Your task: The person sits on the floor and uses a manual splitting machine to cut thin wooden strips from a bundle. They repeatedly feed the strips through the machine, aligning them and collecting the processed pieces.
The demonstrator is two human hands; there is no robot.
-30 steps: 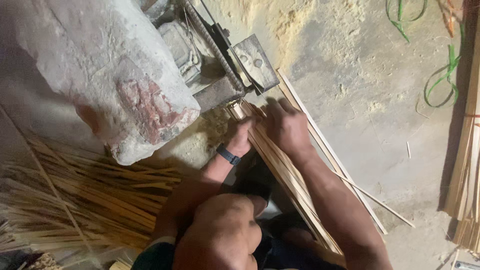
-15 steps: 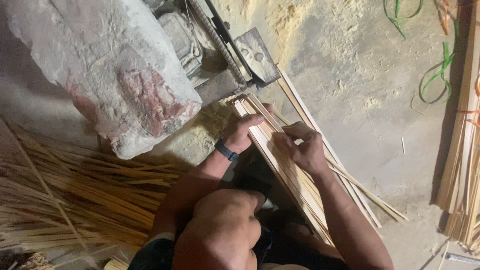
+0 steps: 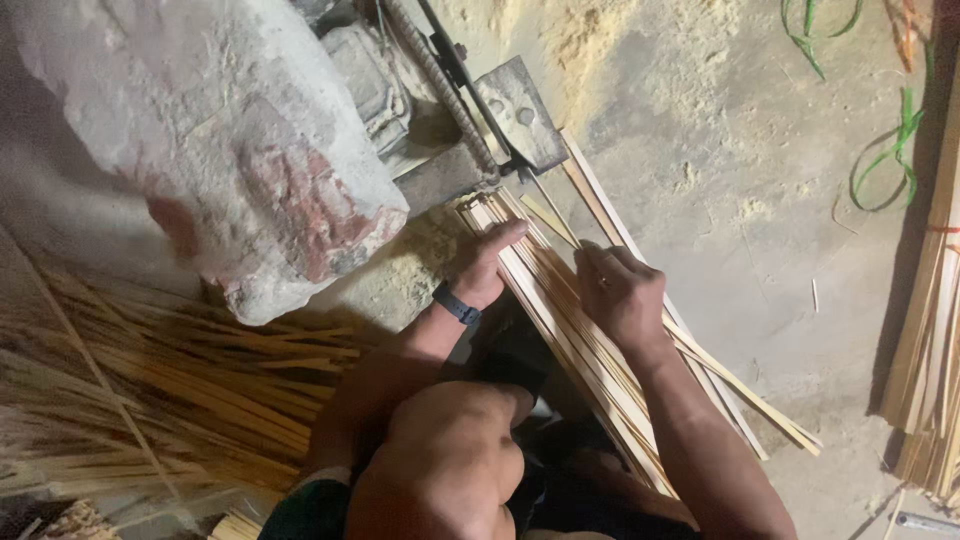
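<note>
Bundle of thin bamboo strips [image 3: 575, 350] lies slantwise on the dusty concrete floor [image 3: 740, 180], running from the metal machine head [image 3: 500, 130] at top down toward my lap at the bottom. My left hand [image 3: 485, 262] lies flat on the near edge of the bundle, fingers stretched toward the machine, palm pressing the strips rather than clasping them. Dark wristband [image 3: 456, 304] on that wrist. My right hand [image 3: 620, 295] sits on the far side of the bundle, fingers curled and pinching a single strip [image 3: 548, 220] that sticks up toward the machine. A few loose strips fan out right of the bundle. Rough whitewashed brick block [image 3: 220, 150] fills the upper left. Pile of split bamboo sticks [image 3: 150, 390] at lower left. More bamboo slats [image 3: 930, 340] stacked along the right edge. Green cord [image 3: 885, 160] lies on the floor at upper right.
</note>
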